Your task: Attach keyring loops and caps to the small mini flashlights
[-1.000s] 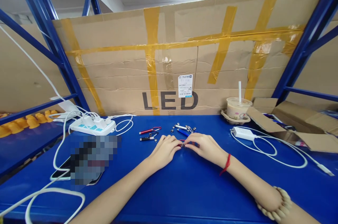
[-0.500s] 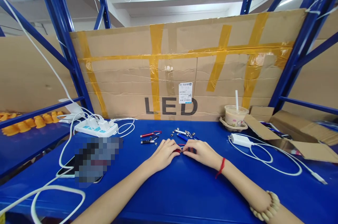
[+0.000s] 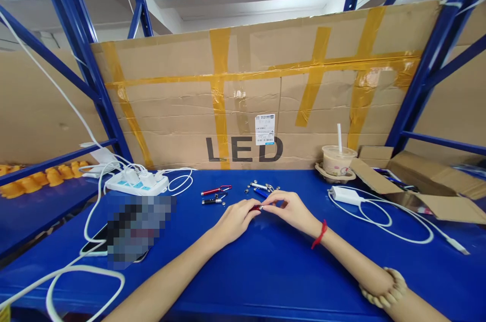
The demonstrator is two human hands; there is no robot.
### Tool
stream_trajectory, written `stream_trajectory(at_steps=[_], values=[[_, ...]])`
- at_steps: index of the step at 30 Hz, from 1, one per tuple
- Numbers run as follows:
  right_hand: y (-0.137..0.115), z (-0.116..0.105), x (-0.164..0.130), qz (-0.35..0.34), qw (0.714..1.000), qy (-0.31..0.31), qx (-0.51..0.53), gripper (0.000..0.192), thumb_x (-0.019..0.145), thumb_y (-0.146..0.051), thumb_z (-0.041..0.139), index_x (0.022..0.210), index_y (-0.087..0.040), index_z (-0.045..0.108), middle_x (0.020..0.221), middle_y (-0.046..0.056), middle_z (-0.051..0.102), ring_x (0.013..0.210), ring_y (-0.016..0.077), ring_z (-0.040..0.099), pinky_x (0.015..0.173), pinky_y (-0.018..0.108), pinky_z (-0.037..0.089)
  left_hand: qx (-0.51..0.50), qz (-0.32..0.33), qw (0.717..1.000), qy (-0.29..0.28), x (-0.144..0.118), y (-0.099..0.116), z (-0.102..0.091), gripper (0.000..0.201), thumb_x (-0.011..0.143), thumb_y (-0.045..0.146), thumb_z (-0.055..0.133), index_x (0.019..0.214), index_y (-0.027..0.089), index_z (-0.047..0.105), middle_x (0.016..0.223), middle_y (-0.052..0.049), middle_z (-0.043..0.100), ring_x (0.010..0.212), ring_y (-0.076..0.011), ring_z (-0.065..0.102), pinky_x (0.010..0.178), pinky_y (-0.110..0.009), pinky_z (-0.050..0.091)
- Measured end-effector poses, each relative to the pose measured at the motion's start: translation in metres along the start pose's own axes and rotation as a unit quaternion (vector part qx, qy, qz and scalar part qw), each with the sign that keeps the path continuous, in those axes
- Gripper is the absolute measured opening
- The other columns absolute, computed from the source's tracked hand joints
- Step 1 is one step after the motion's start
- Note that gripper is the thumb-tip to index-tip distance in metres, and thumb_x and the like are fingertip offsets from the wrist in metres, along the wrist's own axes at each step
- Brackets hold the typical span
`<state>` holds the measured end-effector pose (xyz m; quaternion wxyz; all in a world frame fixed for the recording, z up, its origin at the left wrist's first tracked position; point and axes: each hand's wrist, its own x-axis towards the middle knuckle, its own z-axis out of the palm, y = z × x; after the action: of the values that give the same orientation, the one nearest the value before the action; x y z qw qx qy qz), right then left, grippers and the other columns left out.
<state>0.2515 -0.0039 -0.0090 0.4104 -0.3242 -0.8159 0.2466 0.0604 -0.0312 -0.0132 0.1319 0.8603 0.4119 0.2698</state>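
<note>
Red tube (image 3: 255, 208): L hand (image 3: 236, 219) 8 o'clock, gripping; R hand (image 3: 291, 209) 3 o'clock, fingertips pinching silver end (image 3: 261, 207), newly exposed; end-work cont'd

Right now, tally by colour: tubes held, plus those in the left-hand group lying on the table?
Red: 2 (held red tube in the left hand; lying red tube)
Black: 1 (black tube, lying)
Total: 3

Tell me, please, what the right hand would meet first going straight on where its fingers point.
The right hand would likely first meet the small red piece in the left hand; whether it touches now is unclear.
</note>
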Motion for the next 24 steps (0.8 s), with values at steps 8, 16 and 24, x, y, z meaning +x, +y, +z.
stream_trajectory(at_steps=[8, 16, 24], values=[[0.0053, -0.0005, 0.0012, 0.074, 0.99, -0.07, 0.097, 0.02, 0.068, -0.037, 0.067, 0.067, -0.016, 0.068, 0.071, 0.004, 0.066, 0.066, 0.0169, 0.058, 0.063, 0.026, 0.044, -0.004, 0.003, 0.999, -0.033, -0.0039, 0.0017, 0.0026, 0.018, 0.091, 0.027, 0.032, 0.099, 0.018, 0.046, 0.106, -0.006, 0.059, 0.095, -0.0164, 0.057, 0.078, -0.026, 0.044], [0.0097, 0.0004, 0.0002, 0.117, 0.978, -0.113, 0.134, 0.027, 0.064, -0.041, 0.069, 0.061, -0.014, 0.064, 0.065, 0.003, 0.063, 0.061, 0.0143, 0.056, 0.06, 0.025, 0.043, -0.001, 0.032, 0.999, -0.025, -0.0067, -0.001, 0.0061, 0.02, 0.092, 0.027, 0.032, 0.099, 0.017, 0.048, 0.102, -0.005, 0.059, 0.092, -0.0151, 0.057, 0.079, -0.025, 0.045], [0.0007, 0.0077, -0.0023, 0.172, 0.971, -0.092, 0.139, 0.039, 0.061, -0.05, 0.068, 0.055, -0.014, 0.057, 0.055, 0.001, 0.057, 0.051, 0.0111, 0.05, 0.051, 0.023, 0.04, 0.003, 0.071, 0.997, -0.017, -0.008, -0.0031, 0.0049, 0.025, 0.092, 0.026, 0.032, 0.111, 0.019, 0.047, 0.11, -0.004, 0.057, 0.1, -0.0141, 0.053, 0.086, -0.025, 0.042]])
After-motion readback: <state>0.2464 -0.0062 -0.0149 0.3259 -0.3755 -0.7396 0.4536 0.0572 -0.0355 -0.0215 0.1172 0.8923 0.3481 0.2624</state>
